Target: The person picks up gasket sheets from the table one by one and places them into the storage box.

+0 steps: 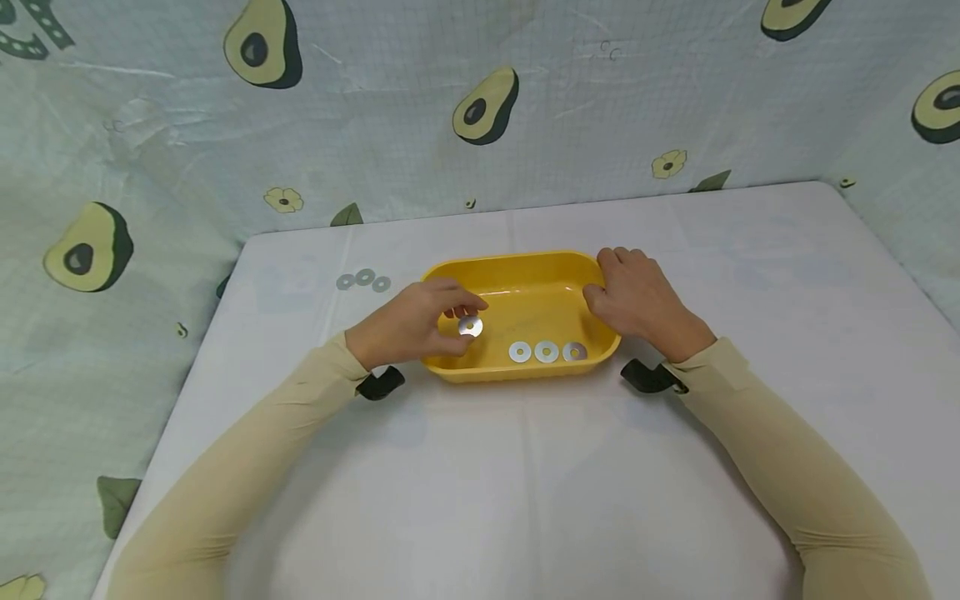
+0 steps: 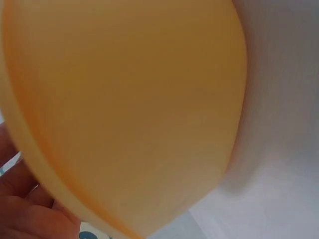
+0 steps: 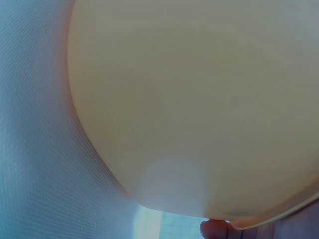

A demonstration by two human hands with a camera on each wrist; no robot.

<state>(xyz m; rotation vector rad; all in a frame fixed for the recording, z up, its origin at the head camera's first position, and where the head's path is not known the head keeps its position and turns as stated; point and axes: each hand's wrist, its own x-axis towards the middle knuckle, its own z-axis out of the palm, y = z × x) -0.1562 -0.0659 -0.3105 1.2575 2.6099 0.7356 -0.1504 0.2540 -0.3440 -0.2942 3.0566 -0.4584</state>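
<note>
A yellow tray (image 1: 525, 312) with a raised rim sits on the white table. Over its left end, my left hand (image 1: 420, 321) pinches a shiny metal washer (image 1: 462, 327) between thumb and fingers. Three more flat washers (image 1: 540, 352) lie in a row along the tray's front inner side. At the opposite end, my right hand (image 1: 637, 296) grips the rim, thumb inside and fingers over the back corner. Both wrist views are mostly filled by the tray's outer wall (image 2: 134, 109), with some fingers (image 3: 217, 229) showing at the rim in the right one.
Three grey washers (image 1: 363, 277) lie close together on the table (image 1: 525, 475), left of the tray near the far edge. Behind the table hangs a pale cloth (image 1: 585, 117) printed with avocados. Dark wrist bands (image 1: 381, 383) sit below both sleeves.
</note>
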